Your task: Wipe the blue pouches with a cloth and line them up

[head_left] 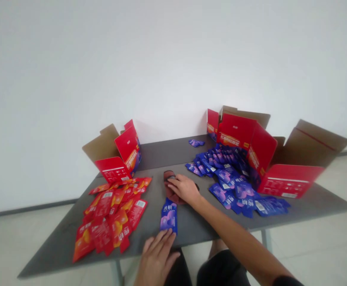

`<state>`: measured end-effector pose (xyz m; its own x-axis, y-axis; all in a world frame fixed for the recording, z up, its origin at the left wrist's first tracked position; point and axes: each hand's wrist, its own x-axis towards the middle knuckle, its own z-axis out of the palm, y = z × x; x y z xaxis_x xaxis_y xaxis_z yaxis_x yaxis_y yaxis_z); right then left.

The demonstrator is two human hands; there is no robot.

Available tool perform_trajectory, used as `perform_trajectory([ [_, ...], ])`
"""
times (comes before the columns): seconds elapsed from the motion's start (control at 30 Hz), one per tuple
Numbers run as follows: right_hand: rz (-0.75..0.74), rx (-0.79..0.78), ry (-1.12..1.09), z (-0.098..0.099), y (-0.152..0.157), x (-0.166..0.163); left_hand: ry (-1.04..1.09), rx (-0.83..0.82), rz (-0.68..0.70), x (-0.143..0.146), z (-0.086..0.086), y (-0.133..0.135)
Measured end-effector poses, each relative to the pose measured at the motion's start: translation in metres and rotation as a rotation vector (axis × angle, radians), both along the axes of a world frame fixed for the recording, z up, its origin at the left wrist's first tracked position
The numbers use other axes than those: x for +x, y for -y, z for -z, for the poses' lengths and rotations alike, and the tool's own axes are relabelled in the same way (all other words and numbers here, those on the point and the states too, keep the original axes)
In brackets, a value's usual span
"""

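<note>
My left hand lies flat at the table's near edge, fingers stretched out, its fingertips touching the lower end of a blue-purple sachet that lies alone on the dark grey table. My right hand reaches to the table's middle and rests palm down on a dark red, rounded object that I cannot identify; its fingers are spread over it.
A heap of red-orange sachets covers the left side, a heap of blue sachets the right. An open red carton stands at the back left. Two more red cartons, one behind, one lie open at the right.
</note>
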<state>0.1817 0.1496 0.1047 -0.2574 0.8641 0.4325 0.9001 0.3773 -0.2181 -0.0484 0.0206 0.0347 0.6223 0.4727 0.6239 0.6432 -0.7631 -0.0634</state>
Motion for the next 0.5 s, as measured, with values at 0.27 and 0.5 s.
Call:
perform_trajectory([
  [0.27, 0.115, 0.143, -0.553, 0.014, 0.084, 0.025, 0.083, 0.005, -0.175, 0.008, 0.015, -0.023],
  [0.5, 0.149, 0.131, -0.93, 0.053, 0.125, 0.04, -0.063, -0.095, -0.068, -0.008, 0.044, -0.038],
])
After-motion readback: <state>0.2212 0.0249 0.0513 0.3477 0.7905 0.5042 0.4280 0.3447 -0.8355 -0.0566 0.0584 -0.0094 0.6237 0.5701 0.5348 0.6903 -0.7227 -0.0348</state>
